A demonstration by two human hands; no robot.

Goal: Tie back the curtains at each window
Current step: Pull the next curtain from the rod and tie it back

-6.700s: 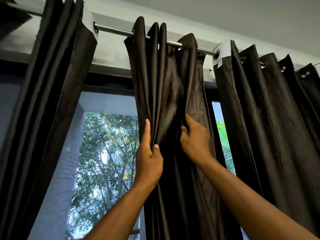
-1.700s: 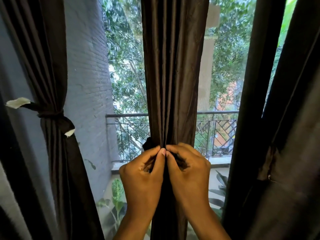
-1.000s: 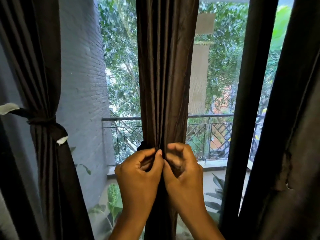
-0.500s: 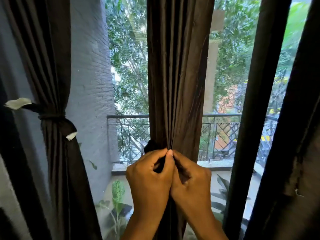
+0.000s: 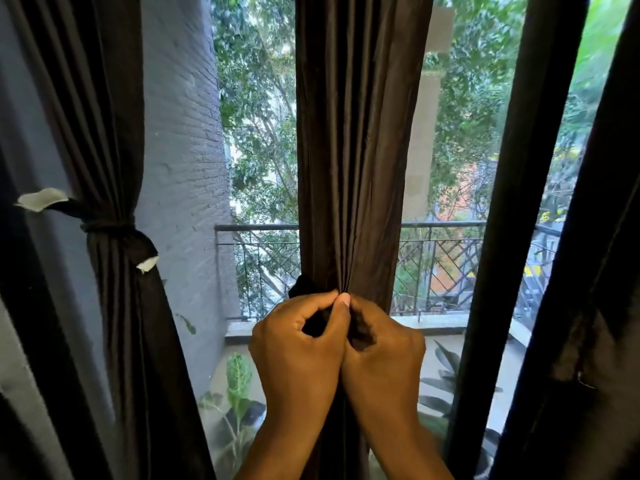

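A: Gathering noted on the middle curtain [image 5: 353,150]: it hangs straight down the window and narrows into tight pleats just above the fingertips.

B: Hands?

A: Left hand [image 5: 298,355] and right hand [image 5: 384,351] are side by side, touching, backs toward the camera. Both sets of fingers are curled in. Left thumb and forefinger meet in a pinch at the pleats; dark cloth shows inside the loop they form. Right fingers curl round dark cloth as well. Whether that cloth is a tie band or the curtain itself, cannot tell.

B: Anything poking out?

A: A dark lump of cloth [image 5: 300,287] sticks out just left of the left fingers, against the curtain's edge.

B: Further out?

A: Well left of the fingers, the left curtain [image 5: 114,323] is cinched by a dark tie [image 5: 107,226] with pale ends. Right of the fingers, a dark window frame [image 5: 512,202], then another curtain [image 5: 595,341] at the far right. Beyond the fingers, through the glass: a metal railing [image 5: 446,258], a grey brick wall [image 5: 183,150], trees [image 5: 256,109]. Below the hands, leafy plants [image 5: 239,375].
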